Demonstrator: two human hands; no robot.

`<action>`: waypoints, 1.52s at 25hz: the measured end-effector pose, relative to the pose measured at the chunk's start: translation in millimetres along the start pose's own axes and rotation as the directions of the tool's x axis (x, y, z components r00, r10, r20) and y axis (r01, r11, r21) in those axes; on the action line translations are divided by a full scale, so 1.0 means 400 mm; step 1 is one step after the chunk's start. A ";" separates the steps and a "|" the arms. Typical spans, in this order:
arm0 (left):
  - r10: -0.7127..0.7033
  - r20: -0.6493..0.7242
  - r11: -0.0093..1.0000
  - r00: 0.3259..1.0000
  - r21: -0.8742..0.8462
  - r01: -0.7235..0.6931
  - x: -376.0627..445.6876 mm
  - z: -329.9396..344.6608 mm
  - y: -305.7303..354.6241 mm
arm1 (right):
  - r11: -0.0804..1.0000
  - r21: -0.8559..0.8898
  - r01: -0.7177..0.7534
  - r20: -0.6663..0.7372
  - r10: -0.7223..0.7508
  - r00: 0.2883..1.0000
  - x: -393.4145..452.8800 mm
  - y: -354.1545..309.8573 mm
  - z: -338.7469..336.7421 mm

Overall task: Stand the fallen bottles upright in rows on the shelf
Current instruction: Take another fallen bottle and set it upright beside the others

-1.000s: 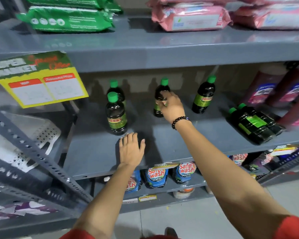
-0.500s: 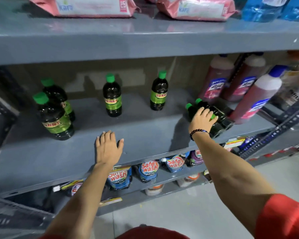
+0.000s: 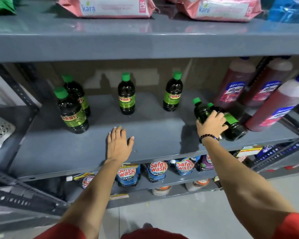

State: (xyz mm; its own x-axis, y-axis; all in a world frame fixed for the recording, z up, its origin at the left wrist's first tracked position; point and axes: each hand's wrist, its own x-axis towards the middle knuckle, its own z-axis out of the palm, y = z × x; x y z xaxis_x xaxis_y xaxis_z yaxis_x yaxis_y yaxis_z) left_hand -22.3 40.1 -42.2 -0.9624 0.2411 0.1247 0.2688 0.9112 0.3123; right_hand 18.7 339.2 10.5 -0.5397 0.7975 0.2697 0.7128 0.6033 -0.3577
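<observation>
Since a moment ago, right hand has tilted bottle upward.

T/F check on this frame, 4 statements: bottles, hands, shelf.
1. Four green-capped bottles stand upright on the shelf. True.
2. The right hand grips a bottle that is being lifted. True; a second fallen bottle lies beside it.
3. The left hand holds a bottle. False: it rests flat and open on the shelf.
4. The pink packs sit on the shelf below. False: they are on the shelf above.
</observation>
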 end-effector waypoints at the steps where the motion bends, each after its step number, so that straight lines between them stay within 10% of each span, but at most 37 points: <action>1: -0.011 -0.004 1.000 1.000 -0.012 0.011 -0.002 -0.004 -0.001 | 0.995 0.099 -0.016 -0.038 0.020 0.999 -0.021 -0.028 -0.002; 8: -0.097 -0.067 0.995 0.993 -0.031 0.095 -0.022 -0.053 -0.087 | 0.461 0.885 0.067 0.061 -0.256 0.965 -0.177 -0.304 -0.005; 19: -0.144 -0.065 0.989 0.987 -0.024 0.143 -0.045 -0.068 -0.171 | 0.595 0.801 -0.065 0.418 -0.478 0.773 -0.269 -0.449 0.036; 25: -0.128 -0.057 0.992 0.990 -0.007 0.128 -0.044 -0.065 -0.173 | 0.619 0.777 0.112 0.163 -0.370 0.915 -0.247 -0.514 -0.050; 32: -0.124 -0.047 0.992 0.991 -0.004 0.124 -0.046 -0.065 -0.175 | 0.674 0.570 0.470 0.216 -0.674 0.706 -0.192 -0.565 -0.132; 38: -0.116 -0.052 0.993 0.992 -0.007 0.115 -0.045 -0.063 -0.177 | 0.749 0.463 0.474 0.260 -0.626 0.736 -0.202 -0.572 -0.143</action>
State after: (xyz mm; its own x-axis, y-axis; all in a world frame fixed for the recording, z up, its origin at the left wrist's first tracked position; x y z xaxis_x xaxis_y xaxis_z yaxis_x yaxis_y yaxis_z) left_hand -23.1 -37.3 -43.1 -0.9838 0.1166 0.1363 0.1562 0.9306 0.3311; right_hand -75.1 136.9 121.5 -0.9593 0.2089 0.1901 0.0708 0.8294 -0.5542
